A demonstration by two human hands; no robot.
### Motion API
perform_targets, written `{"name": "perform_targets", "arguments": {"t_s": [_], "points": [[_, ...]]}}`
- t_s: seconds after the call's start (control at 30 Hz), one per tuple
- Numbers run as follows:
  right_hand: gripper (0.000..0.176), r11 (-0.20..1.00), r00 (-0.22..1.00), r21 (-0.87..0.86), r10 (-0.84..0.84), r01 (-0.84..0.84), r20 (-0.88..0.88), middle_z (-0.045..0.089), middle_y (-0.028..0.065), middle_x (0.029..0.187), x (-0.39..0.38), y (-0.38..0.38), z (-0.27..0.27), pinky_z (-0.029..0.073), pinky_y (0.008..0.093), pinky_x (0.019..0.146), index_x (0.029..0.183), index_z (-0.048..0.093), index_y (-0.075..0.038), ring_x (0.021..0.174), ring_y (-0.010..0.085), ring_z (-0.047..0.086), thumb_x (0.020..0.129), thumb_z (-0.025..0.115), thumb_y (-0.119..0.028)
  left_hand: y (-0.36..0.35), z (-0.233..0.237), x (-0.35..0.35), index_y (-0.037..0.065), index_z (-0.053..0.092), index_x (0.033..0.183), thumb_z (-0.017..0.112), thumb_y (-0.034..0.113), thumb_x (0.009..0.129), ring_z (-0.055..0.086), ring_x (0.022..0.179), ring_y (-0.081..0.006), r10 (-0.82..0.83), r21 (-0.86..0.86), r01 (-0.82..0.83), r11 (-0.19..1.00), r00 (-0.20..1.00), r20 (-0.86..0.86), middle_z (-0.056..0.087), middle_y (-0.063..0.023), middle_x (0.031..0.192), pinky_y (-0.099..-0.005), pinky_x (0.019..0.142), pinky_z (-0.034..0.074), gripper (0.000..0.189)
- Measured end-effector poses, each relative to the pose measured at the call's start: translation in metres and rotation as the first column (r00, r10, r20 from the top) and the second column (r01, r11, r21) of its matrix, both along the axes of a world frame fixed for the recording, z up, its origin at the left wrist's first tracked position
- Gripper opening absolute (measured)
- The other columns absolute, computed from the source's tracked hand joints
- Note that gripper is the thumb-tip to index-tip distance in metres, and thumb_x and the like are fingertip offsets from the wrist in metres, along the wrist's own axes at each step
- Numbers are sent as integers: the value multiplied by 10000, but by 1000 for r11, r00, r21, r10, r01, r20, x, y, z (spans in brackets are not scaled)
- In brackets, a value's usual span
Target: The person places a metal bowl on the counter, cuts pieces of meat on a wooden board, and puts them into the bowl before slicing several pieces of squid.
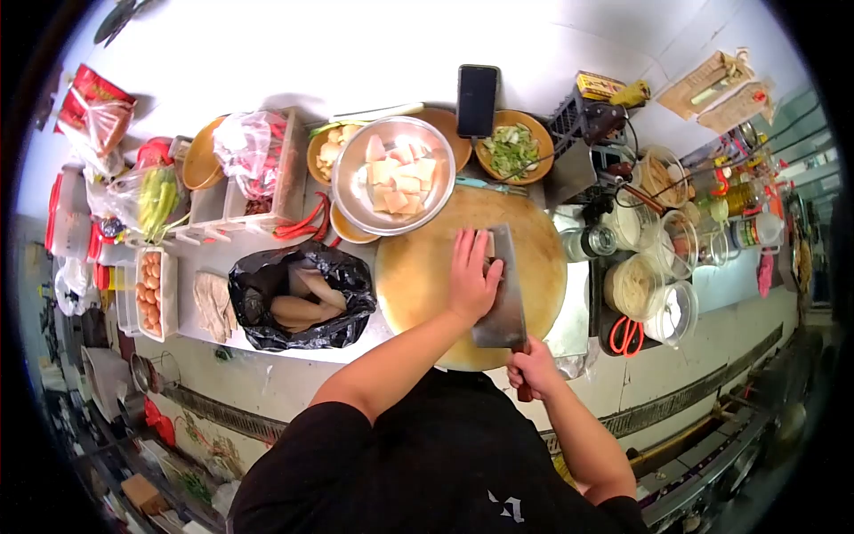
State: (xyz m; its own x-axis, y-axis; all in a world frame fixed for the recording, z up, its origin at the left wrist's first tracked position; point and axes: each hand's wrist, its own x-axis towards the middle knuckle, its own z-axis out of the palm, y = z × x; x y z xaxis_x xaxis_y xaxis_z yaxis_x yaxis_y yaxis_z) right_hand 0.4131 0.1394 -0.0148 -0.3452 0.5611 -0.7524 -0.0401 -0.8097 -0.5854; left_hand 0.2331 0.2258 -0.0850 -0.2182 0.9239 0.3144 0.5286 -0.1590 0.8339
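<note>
On the round wooden chopping board (427, 262), my left hand (472, 276) lies with fingers bent forward over a small pale piece of food (489, 244), mostly hidden under it. My right hand (534, 367) is closed around the handle of a cleaver (504, 303). The broad blade stands on the board just right of my left hand, beside the piece. A metal bowl (347, 182) with several pale pink cut chunks (402, 182) rests at the board's upper left edge. Left of the board, a black plastic bag (253, 294) lies open with long pale pieces (307, 307) inside.
A phone (478, 100) leans against the wall behind the board. Chopped greens fill a bowl (516, 149) beside it. Jars and tubs (633, 285) crowd the right, with red scissors (626, 336). Red chilies (307, 222), a cloth (213, 304) and eggs (149, 289) lie left.
</note>
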Motion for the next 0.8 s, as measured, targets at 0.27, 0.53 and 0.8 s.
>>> {"name": "perform_targets", "arguments": {"t_s": [0.27, 0.53, 0.8], "points": [[251, 972, 992, 221, 100, -82, -71, 496, 52, 630, -55, 38, 85, 396, 295, 430, 1077, 511, -8, 451, 143, 467, 833, 563, 27, 91, 67, -123, -31, 550, 1304, 484, 195, 1003, 430, 1340, -403, 247, 3, -248, 969, 967, 56, 467, -278, 1419, -434, 1124, 338, 382], [526, 762, 672, 428, 13, -486, 740, 656, 132, 844, 0, -14, 37, 543, 354, 763, 1326, 571, -99, 783, 243, 666, 815, 667, -176, 12, 59, -144, 44, 620, 822, 558, 395, 979, 619, 756, -248, 479, -530, 67, 845, 343, 808, 633, -77, 779, -367, 672, 498, 390], [455, 566, 453, 398, -47, -722, 890, 639, 119, 1040, 15, -33, -49, 513, 437, 838, 1300, 580, -154, 1004, 325, 608, 852, 637, -210, 45, 16, -149, -25, 536, 991, 545, 189, 953, 577, 680, -202, 621, -620, -36, 784, 35, 783, 603, -121, 867, -302, 568, 470, 217]]}}
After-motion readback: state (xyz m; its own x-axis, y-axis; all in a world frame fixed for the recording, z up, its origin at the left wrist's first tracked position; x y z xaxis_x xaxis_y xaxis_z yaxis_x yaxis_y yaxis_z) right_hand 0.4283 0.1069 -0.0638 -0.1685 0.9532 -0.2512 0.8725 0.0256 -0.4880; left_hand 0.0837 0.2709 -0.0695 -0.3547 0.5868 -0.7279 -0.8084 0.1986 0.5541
